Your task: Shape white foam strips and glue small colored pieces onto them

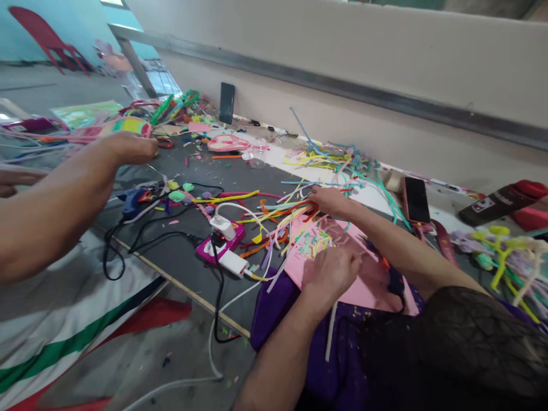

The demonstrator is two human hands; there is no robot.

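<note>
My left hand (331,274) is closed in a fist over a pink sheet (363,288); what it holds, if anything, is hidden. Small cut pieces of pipe cleaner (314,240) in pale green, yellow and white lie on that sheet beside the fist. Farther forward, my right hand (329,200) has its fingers bent down and closed on strands in a loose pile of long pipe cleaners (278,210). Red, orange, white and yellow strands fan out to the left of these fingers. Part of the pink sheet rests on purple cloth (274,308) at my lap.
A magenta power strip (222,242) with white plugs and cords lies left of the sheet, near a blue glue gun (135,201). Another person's hand (132,147) reaches in from the left. Phones (416,200) and a dark bottle (499,202) are along the back and right.
</note>
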